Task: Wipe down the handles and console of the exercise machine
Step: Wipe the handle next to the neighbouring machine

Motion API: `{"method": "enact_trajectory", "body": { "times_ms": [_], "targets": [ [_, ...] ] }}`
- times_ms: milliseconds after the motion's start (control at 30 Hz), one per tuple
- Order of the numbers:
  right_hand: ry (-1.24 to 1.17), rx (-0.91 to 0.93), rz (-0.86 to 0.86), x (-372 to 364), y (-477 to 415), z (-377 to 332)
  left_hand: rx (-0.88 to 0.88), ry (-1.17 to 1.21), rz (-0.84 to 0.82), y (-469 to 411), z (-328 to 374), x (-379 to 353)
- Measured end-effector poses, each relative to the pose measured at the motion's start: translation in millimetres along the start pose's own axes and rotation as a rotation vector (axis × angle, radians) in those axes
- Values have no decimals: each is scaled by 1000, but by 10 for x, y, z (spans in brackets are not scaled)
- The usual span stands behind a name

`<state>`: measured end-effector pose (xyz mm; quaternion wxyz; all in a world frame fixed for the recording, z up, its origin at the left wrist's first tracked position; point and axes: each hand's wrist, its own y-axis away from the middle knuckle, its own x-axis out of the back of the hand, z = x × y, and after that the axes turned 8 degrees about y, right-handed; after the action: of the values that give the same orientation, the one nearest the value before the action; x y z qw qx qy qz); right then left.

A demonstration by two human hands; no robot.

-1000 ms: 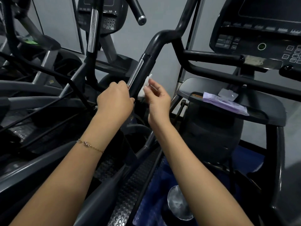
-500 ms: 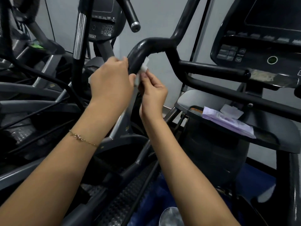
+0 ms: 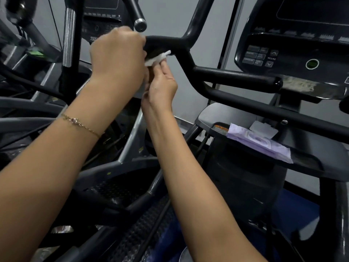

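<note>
Grey shelf of the right-hand machine, set below the console, right of centre. 2 items lie on it: 1 lilac packet of wipes, lying flat and running from the shelf's far left toward its near right edge, and 1 pale translucent flap touching the packet's far side; whether the 2 are joined cannot be told. An orange label sits on the shelf just left of the packet. Blue floor shows below.

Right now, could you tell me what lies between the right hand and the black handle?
A white wipe, held by the right hand under the handle; the head view shows it.
</note>
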<state>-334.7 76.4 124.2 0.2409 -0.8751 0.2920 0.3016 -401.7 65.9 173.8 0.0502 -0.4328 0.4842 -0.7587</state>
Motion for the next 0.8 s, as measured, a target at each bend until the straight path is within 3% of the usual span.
{"method": "enact_trajectory", "body": {
  "times_ms": [267,433,567,700,800],
  "targets": [
    [-316,-74,-104,85,-288,-184,-63,-27,-1,2,-63,15],
    [-322,-79,-174,123,-218,-156,-62,-60,-7,8,-65,2],
    [-302,-70,-85,117,-319,-232,-78,-60,-4,17,-56,-2],
    [-232,-42,-123,148,-261,-203,-66,-78,-4,27,-64,-6],
    [-224,-18,-8,118,-423,-279,-55,-70,-14,30,-42,8]
  ]
}}
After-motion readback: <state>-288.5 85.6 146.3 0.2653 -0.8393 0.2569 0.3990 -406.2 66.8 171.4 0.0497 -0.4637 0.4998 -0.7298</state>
